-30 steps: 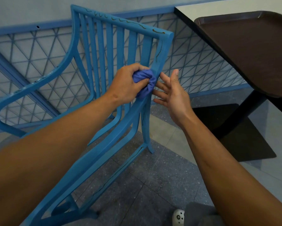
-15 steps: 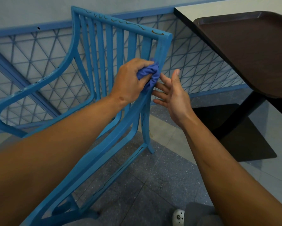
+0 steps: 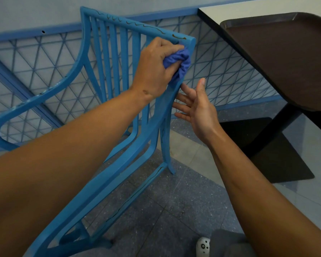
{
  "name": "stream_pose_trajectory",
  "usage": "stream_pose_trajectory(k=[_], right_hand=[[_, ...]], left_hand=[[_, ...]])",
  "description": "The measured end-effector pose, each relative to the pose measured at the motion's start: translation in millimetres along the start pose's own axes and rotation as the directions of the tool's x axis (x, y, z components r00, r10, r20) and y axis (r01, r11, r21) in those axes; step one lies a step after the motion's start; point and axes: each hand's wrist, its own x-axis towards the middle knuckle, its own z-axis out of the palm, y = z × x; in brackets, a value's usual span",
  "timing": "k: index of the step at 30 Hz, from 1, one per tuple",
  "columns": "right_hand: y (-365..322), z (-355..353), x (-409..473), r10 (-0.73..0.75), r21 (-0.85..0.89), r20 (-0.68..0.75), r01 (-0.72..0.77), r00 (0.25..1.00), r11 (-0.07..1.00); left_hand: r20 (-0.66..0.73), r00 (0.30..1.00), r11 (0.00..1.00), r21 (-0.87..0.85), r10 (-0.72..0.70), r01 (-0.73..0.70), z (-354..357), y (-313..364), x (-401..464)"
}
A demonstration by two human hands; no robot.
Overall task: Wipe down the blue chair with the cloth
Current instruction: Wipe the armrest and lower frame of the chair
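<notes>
Chair (image 3: pixel 117 58), blue and slatted, bears dark squiggles; left hand (image 3: pixel 156 69) grips bunched cloth (image 3: pixel 180 61) against it, right hand (image 3: pixel 195 106) spread flat beside, over speckled floor (image 3: pixel 174 210).

cloth: the crumpled purple-blue cloth (image 3: pixel 180 61) is partly buried under the curled fingers of the left hand (image 3: pixel 156 69); its full size cannot be told.
chair post: the top of the blue slatted metal chair (image 3: pixel 107 58)'s right back post is covered by cloth and hand.
chair base: seat and front legs run out of the bottom edge.
right hand (image 3: pixel 195 108): fingertips sit behind the post; contact cannot be told.
tray: the dark brown plastic tray (image 3: pixel 278 52) is cut by the right edge.
shoe: the white shoe (image 3: pixel 202 246) is cropped at the bottom edge.
</notes>
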Motion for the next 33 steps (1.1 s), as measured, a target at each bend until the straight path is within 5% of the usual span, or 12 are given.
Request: stream_pose_trajectory(k=[7, 16, 23, 33], right_hand=[[0.2, 1.4, 0.5, -0.006, -0.005, -0.006, 0.006, 1.0, 1.0], [2.1, -2.4, 2.0, -0.007, 0.005, 0.012, 0.006, 1.0, 1.0], [1.9, -2.0, 1.6, -0.001, -0.008, 0.014, 0.001, 1.0, 1.0], [3.0, -2.7, 2.6, 0.025, 0.03, 0.007, -0.025, 1.0, 0.999]], left_hand=[[0.111, 0.993, 0.999, 0.02, -0.044, 0.042, -0.3, -13.5, -29.0], [-0.054, 0.997, 0.998, -0.049, -0.048, 0.045, 6.5, 8.0, 0.1], [0.08, 0.996, 0.999, 0.025, -0.031, 0.029, 0.6, -10.7, -22.4], [0.063, 0.988, 0.988, -0.054, -0.144, 0.147, 6.6, -5.3, -27.3]])
